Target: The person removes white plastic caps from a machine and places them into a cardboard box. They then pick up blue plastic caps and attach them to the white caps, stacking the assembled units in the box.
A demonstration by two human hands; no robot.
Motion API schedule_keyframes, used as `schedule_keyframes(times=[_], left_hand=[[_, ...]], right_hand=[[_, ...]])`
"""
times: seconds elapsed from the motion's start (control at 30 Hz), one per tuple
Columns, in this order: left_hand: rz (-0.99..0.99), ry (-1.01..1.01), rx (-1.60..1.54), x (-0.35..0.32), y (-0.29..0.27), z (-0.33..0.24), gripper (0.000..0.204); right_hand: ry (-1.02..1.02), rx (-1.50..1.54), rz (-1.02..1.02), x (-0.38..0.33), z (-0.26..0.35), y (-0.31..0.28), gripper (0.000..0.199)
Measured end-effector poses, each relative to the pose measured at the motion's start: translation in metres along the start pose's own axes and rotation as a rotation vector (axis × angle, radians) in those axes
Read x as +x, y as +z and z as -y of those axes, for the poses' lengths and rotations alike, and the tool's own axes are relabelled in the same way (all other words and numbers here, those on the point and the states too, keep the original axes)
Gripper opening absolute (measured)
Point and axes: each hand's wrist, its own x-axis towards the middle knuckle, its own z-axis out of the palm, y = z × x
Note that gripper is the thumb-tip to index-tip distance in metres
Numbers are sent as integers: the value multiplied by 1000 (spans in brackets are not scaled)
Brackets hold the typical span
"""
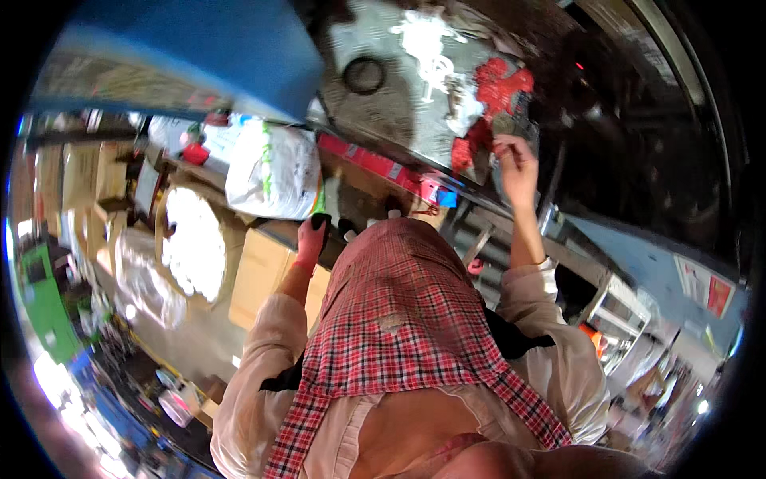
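A big white sack (273,169) with green print lies on the worktop (363,191), a long red strip (375,166) and a small blue tag (447,199) along its edge. Brown cartons (259,275) stand below. The left hand (311,239) rests by the worktop edge, its fingers curled round something dark that I cannot make out. The right hand (515,160) is raised, fingers pinching a red scrap (499,88) on the grey metal sheet (399,88) beside a black ring (365,75)
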Motion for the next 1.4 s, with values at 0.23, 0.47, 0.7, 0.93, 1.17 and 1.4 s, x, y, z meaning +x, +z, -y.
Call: schedule_keyframes(times=[0.23,0.47,0.7,0.93,1.17,1.4], left_hand=[[-120,-599,-736,-132,-48,85,14],[-309,-765,-879,-209,-42,97,18],[-359,-782,-899,-220,-37,99,19],[-360,-754,-930,-202,-25,97,17],[-366,-771,-881,-194,-32,89,17],[-325,-739,-932,-194,-33,92,17]], right_hand=[[-224,-470,26,151,-24,28,16],[-40,-816,387,270,-68,94,102],[223,-1085,584,302,-70,132,138],[281,-1247,471,286,-64,158,137],[279,-788,425,273,-34,175,132],[195,-420,223,275,-46,191,99]])
